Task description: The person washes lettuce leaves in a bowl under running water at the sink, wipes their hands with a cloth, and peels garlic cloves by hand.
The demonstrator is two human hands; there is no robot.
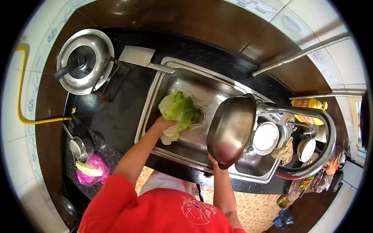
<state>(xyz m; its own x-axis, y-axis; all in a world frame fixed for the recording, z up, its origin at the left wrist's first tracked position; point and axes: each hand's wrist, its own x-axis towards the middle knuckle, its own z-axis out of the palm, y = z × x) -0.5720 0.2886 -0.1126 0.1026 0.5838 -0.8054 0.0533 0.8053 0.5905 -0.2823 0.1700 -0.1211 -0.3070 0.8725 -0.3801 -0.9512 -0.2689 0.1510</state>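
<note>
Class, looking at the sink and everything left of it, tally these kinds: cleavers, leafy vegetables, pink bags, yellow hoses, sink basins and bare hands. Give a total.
Cleavers: 1
Leafy vegetables: 2 (one in the left hand, one by the pink bag)
Pink bags: 1
Yellow hoses: 1
Sink basins: 2 (large basin, small basin)
Bare hands: 2 (left hand, right hand)
Total: 9

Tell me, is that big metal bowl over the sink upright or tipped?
Tipped. The metal bowl is tilted, its rounded outside turned towards the camera, with the right hand at its near edge.
</note>
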